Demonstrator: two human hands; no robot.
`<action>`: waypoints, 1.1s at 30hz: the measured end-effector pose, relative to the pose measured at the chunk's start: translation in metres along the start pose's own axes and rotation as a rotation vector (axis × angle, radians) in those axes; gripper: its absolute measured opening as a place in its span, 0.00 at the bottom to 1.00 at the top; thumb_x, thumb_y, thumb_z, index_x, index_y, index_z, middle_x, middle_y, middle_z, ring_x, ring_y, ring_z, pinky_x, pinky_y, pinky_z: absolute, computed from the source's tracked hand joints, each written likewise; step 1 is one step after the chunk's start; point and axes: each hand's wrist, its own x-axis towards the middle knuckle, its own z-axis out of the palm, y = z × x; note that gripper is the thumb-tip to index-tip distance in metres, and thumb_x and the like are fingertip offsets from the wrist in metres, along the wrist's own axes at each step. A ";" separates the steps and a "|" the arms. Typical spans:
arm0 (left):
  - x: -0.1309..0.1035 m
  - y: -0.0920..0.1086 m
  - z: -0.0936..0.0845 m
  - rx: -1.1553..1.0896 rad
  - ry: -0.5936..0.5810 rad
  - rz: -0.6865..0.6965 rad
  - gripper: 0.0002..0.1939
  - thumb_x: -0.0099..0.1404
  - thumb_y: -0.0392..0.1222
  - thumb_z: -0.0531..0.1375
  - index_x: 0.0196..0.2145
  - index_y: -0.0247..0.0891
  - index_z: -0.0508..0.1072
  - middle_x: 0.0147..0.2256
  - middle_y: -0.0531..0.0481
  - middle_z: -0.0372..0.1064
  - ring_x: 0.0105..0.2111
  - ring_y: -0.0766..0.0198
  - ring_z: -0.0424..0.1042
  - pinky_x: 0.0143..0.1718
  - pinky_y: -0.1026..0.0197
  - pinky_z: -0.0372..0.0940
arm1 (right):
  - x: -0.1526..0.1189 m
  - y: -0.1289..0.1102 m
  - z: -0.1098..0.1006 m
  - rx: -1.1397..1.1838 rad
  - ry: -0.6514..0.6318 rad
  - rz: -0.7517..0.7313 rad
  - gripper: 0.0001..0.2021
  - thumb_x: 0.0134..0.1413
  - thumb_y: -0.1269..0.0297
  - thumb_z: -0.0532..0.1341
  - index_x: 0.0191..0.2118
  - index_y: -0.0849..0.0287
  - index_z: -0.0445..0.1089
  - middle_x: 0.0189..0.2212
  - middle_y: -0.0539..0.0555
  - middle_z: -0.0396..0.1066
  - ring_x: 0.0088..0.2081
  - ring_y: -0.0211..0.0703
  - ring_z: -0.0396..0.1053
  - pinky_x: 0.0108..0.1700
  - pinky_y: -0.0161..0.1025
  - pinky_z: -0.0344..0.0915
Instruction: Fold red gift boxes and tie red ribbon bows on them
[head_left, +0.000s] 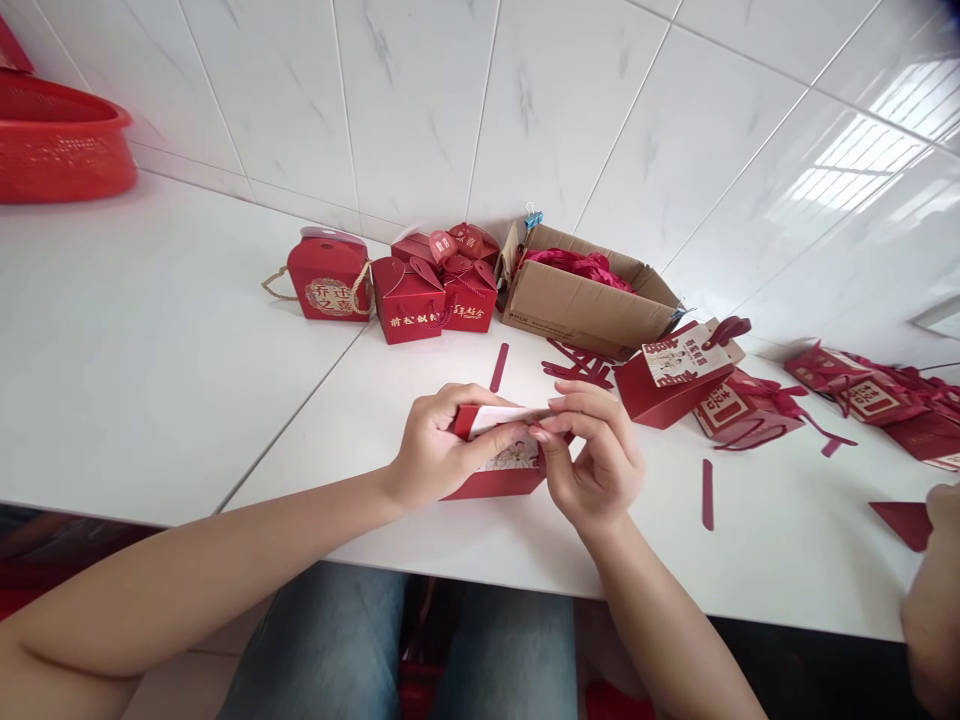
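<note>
A red gift box [495, 486] with a white illustrated label stands on the white table, right before me. My left hand [450, 440] grips its left side and top, the thumb pressed across the front of the upper panel. At the box's top right, my right hand [596, 450] pinches thumb and fingers together. A small dark red piece, looking like the end of a strap, shows at those fingertips; most of it is hidden. Loose red straps [577, 365] lie just behind the hands, with single ones lying apart on either side.
Behind stands a cardboard carton [592, 315] holding red ribbon. Red gift boxes [409, 305] are grouped to its left; a labelled box [675, 385] and several others stand right. A red plastic basket [64, 150] sits far left. Another person's hand [937, 590] is at the right edge.
</note>
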 end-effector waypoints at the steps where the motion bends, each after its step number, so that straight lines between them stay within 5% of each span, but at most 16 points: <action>1: 0.000 0.000 0.000 0.001 0.001 0.005 0.06 0.56 0.42 0.68 0.33 0.40 0.78 0.32 0.49 0.78 0.33 0.60 0.77 0.37 0.60 0.72 | 0.000 0.000 0.001 -0.010 0.006 -0.007 0.08 0.53 0.75 0.60 0.36 0.54 0.67 0.33 0.52 0.68 0.40 0.49 0.73 0.38 0.50 0.74; 22: -0.001 -0.003 0.000 0.051 0.026 0.112 0.05 0.58 0.40 0.66 0.33 0.37 0.76 0.31 0.50 0.78 0.32 0.63 0.77 0.34 0.63 0.71 | -0.003 -0.005 0.011 -0.133 0.086 -0.025 0.07 0.54 0.76 0.60 0.34 0.57 0.65 0.33 0.53 0.67 0.38 0.46 0.72 0.38 0.47 0.72; 33: -0.002 -0.004 0.000 0.126 0.078 0.203 0.05 0.58 0.39 0.66 0.33 0.37 0.75 0.30 0.50 0.77 0.29 0.64 0.76 0.32 0.63 0.71 | 0.000 -0.009 0.005 -0.148 -0.002 0.002 0.06 0.53 0.76 0.60 0.34 0.58 0.65 0.33 0.54 0.67 0.37 0.45 0.70 0.39 0.47 0.69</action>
